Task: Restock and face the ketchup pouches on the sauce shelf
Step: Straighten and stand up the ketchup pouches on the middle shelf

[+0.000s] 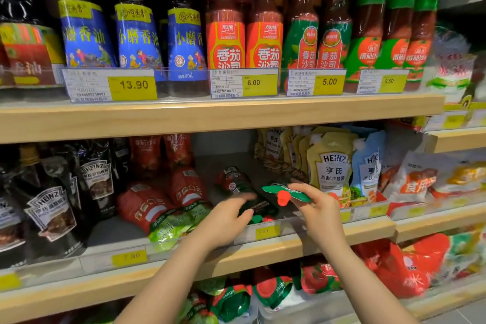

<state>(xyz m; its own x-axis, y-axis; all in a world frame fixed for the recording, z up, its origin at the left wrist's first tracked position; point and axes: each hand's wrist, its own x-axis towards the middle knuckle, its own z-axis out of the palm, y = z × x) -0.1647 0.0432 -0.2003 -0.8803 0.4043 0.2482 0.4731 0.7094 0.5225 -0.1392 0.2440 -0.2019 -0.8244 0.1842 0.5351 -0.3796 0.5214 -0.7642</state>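
1. Right hand (pixel 319 205) pinches a ketchup pouch (pixel 286 192) by its green top seam, just beside the red screw cap (pixel 282 198); thumb and fingers closed on it. The pouch hangs over the front of the middle shelf (pixel 289 246), in the gap between the red pouches and the Heinz salad-dressing pouches (pixel 330 166).
2. Left hand (pixel 228 221) reaches into the same gap, fingers loosely spread and motion-blurred, over a dark pouch lying flat (pixel 259 208). Contact cannot be confirmed; nothing is visibly gripped.
3. Handling, judged: soft film pouch, liquid fill, so it likely sags and folds under its own weight. Light enough for a two-finger pinch. The film looks glossy, probably slippery. The stiffest zones appear to be the top seam and cap spout; those are the best grip points. Squeezing the belly risks deforming it.
4. Counts, gap area: one pouch in hand, two lying flat on the shelf floor (the second (pixel 234 179) further back).
5. Left of the gap: about five red pouches (pixel 147 205), slumped and overlapping; exact count uncertain.
6. Heinz black-label pouches (pixel 50 213): at least three.
7. More red-and-green pouches (pixel 268 289) sit in the bin below; not countable.
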